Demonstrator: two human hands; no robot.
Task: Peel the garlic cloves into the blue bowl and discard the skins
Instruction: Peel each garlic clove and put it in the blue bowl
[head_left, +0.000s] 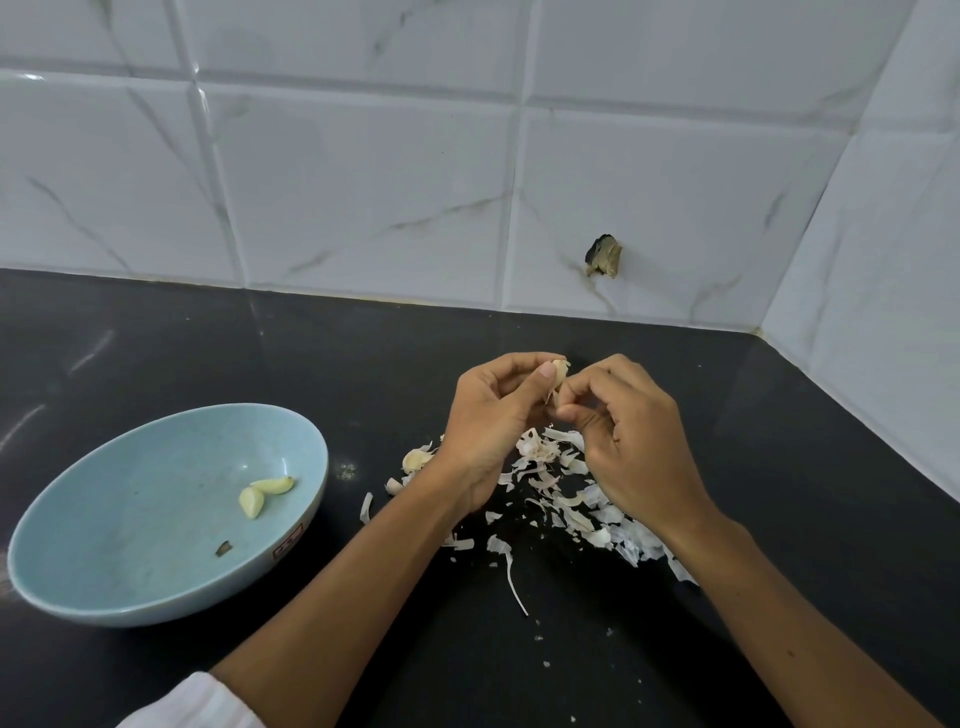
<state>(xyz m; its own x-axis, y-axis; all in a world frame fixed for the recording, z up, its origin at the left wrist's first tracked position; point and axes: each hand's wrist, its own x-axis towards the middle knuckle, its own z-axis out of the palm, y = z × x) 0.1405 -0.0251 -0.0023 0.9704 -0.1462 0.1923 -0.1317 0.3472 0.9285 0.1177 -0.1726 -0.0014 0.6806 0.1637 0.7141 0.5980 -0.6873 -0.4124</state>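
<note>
**A:** Head view: where is the clove?
**B:** Over the middle of the counter (363, 364), raised off it. The left hand (488, 415) holds the clove (560, 370) between its thumb and curled fingers, with the thumb pressed on the near face.
**A:** And the right hand?
**B:** The right hand (623, 441) is just right of it. Its thumb and forefinger are drawn narrow and pinch a thin strip of skin at the clove's lower end. The other fingers curl loosely.
**A:** The bowl?
**B:** The bowl (156, 616) stands on the left, well apart from the hands. Two peeled cloves (265, 493) lie touching near its right inner wall, and a dark scrap (223, 548) lies nearer. A sticker (287, 540) shows on its outer right side.
**A:** Skins?
**B:** The skins (561, 483) are scattered on the counter under and between both wrists, with one long strip nearest. A bigger piece (417, 459) lies just left of the left wrist. I cannot tell whether it is a whole clove.
**A:** Anything else?
**B:** A tiled wall (363, 182) runs along the far side and the right, with a broken hole (604, 257) in one tile. A white sleeve (197, 701) shows at the near left.
</note>
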